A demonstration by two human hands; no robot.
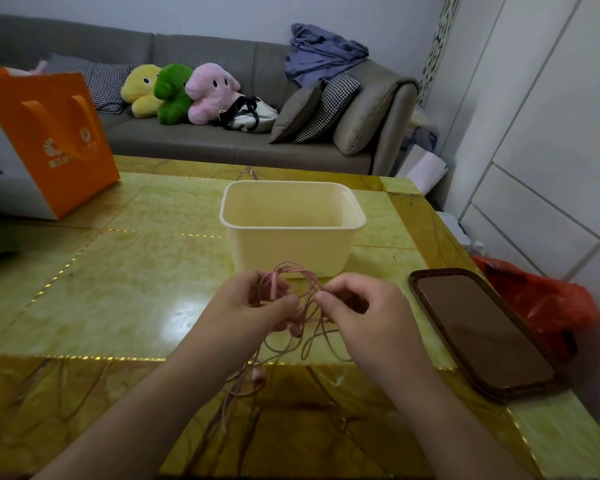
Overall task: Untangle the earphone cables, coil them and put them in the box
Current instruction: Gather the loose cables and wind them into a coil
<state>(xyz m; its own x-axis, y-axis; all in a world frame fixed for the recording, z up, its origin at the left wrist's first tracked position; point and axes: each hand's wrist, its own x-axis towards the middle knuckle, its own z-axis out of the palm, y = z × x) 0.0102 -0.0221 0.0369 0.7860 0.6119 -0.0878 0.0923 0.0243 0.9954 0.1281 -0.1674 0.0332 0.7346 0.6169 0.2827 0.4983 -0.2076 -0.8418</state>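
Observation:
A tangle of thin pink earphone cables [293,289] hangs between my two hands, just in front of the cream plastic box [326,251]. My left hand [253,306] holds a bunch of loops with curled fingers. My right hand [361,306] pinches a strand at the tangle's right side. More cable trails down to the table, with a pink earbud [257,375] lying near the front. The box stands open and upright; from here its inside looks empty.
A phone [482,334] in a brown case lies face up to the right of my hands. An orange paper bag [49,140] stands at the table's far left. A red plastic bag [541,299] sits beyond the table's right edge. A sofa with plush toys is behind.

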